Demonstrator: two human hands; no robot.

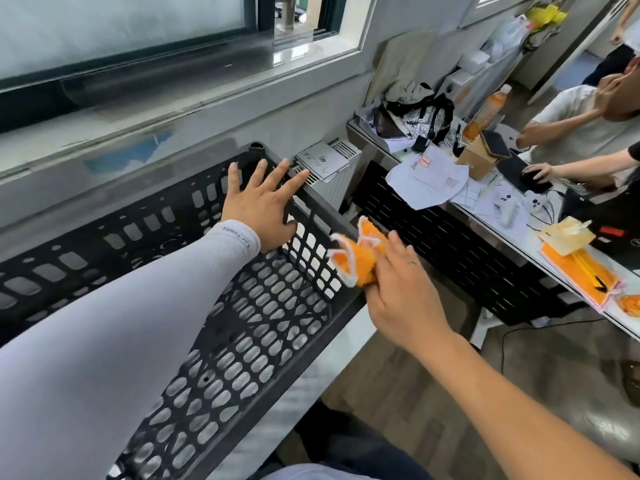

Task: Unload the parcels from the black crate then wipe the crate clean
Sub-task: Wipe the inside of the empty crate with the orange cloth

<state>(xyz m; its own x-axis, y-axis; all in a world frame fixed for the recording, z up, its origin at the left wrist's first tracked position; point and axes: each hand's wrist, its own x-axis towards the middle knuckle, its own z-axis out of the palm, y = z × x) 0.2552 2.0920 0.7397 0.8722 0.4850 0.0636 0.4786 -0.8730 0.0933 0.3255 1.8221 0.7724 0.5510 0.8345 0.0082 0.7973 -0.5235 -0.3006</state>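
Head view: we see the black crate (221, 327) at left, no parcels inside, so unloading looks done. Left hand (263, 206) splayed flat on its far-right wall; right hand (398, 292) clamped on an orange cloth (356, 261) at its right rim. Wiping remains.

The left hand (261, 206), on an arm in a pale grey sleeve, is reaching toward the frame's centre with fingers spread. The right hand (398, 292), bare-armed, is gripping lower right, fingers curled.
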